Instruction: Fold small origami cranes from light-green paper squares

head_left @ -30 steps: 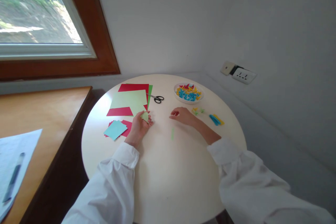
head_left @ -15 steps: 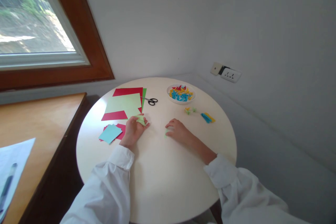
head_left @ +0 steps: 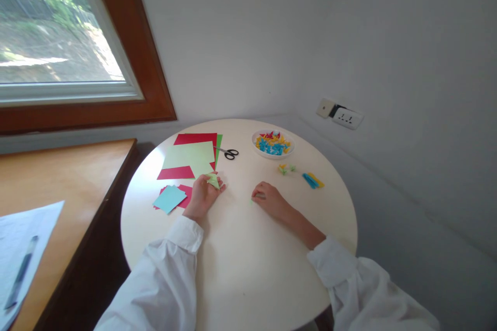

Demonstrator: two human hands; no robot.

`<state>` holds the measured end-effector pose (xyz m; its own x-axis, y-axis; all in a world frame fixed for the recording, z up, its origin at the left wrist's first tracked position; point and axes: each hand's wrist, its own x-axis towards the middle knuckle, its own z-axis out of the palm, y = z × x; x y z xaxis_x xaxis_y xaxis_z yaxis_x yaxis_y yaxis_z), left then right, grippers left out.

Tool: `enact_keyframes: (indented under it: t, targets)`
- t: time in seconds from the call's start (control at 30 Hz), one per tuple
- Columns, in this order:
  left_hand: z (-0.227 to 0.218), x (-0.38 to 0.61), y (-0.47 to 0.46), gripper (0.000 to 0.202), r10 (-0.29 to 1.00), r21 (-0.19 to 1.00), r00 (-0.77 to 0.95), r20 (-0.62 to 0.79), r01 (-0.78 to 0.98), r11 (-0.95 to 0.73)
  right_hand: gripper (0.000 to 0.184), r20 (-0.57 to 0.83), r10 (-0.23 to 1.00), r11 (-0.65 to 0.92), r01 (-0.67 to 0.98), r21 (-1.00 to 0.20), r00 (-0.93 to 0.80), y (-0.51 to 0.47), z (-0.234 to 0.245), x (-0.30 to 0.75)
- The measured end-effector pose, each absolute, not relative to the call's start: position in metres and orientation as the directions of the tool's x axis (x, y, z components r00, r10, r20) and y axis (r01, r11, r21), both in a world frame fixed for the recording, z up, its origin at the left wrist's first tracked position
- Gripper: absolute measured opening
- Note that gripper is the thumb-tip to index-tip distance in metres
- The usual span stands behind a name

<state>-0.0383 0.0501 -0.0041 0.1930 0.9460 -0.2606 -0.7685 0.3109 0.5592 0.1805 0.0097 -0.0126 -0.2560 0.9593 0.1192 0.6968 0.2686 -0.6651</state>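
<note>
My left hand (head_left: 203, 194) is palm up over the white round table (head_left: 240, 269), its thumb pressed on a folded light green paper (head_left: 213, 181). To the right, my right hand (head_left: 271, 200) rests low at the tabletop with thumb and fingertips pinched together. A sliver of a light green paper piece (head_left: 251, 200) shows at those fingertips; the fingers hide the rest. Behind my left hand lie large light green (head_left: 188, 156) and red sheets (head_left: 196, 138). Beside its wrist is a stack of small light blue (head_left: 170, 199) and red paper squares (head_left: 188, 194).
Black-handled scissors (head_left: 230, 154) lie by the sheets. A white dish (head_left: 272, 155) holds colourful folded paper pieces. Small yellow and green folded pieces (head_left: 286, 169) and blue and yellow strips (head_left: 311, 181) are at the right. A wooden desk (head_left: 89, 176) with paper and a pen stands left.
The fingers of my right hand have drawn closer together on the small green paper piece. My left hand still holds its folded paper. The whole view has shifted slightly.
</note>
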Motion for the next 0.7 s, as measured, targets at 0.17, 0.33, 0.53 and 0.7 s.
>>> enact_keyframes:
  t: [0.17,0.33,0.53,0.7]
  targets:
    - [-0.003,-0.039,0.050,0.015,0.945,0.553,0.192,-0.264,-0.773,0.311,0.006,0.192,0.973,0.229,0.613,-0.756,-0.127,0.016,-0.007,0.201]
    - [-0.005,-0.040,0.053,0.016,0.939,0.546,0.202,-0.277,-0.771,0.327,0.010,0.277,0.950,0.134,0.610,-0.781,0.145,0.037,0.021,0.283]
    - [0.000,-0.040,0.050,0.017,0.943,0.591,0.193,-0.271,-0.740,0.321,0.007,0.147,0.960,-0.028,0.604,-0.797,0.238,0.047,0.029,0.368]
    - [0.000,-0.041,0.049,0.014,0.947,0.590,0.162,-0.276,-0.750,0.300,0.007,0.040,0.975,-0.092,0.564,-0.820,0.218,0.048,0.015,0.384]
